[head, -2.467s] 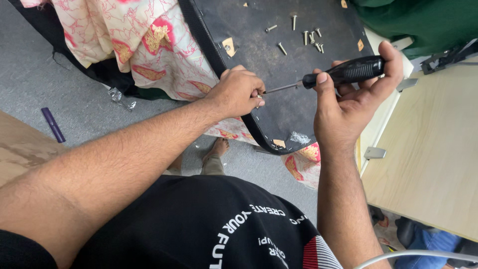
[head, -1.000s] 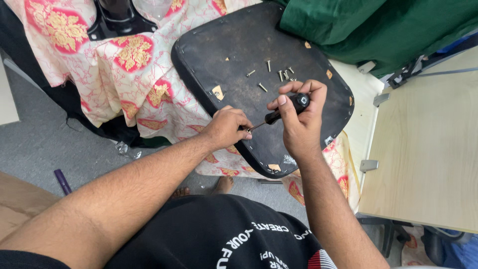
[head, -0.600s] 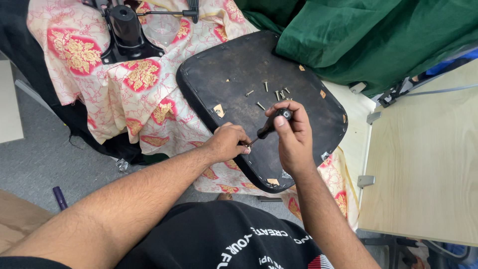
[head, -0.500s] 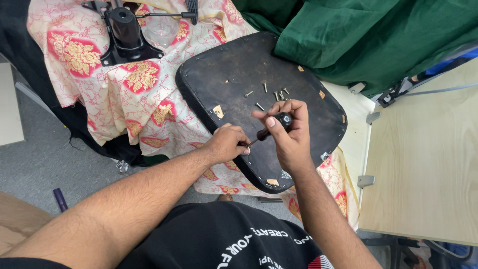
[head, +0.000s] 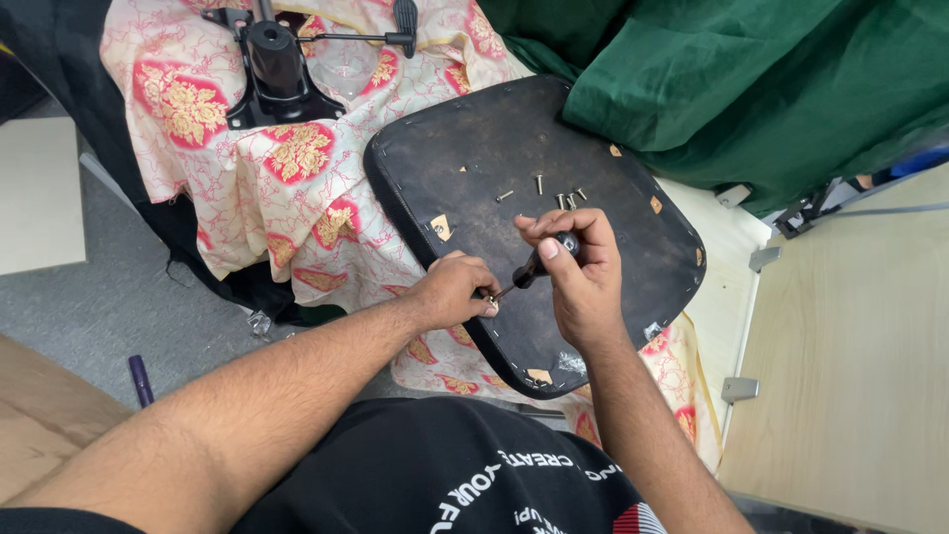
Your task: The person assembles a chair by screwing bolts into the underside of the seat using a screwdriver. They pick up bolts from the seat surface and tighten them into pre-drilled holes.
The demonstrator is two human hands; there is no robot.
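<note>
Now, R hand [head: 583, 282] w/ screwdriver [head: 539, 265], L hand [head: 455, 294] steadying tip (black seat panel [head: 494, 148])

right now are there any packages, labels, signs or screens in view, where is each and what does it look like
No packages, signs or screens in view.
Printed lettering on the black shirt: bottom centre, an arc of white letters with a small red and white striped patch to its right.
Tan patches on the black seat panel: small, scattered near its edges; whether they are labels cannot be told.
</note>
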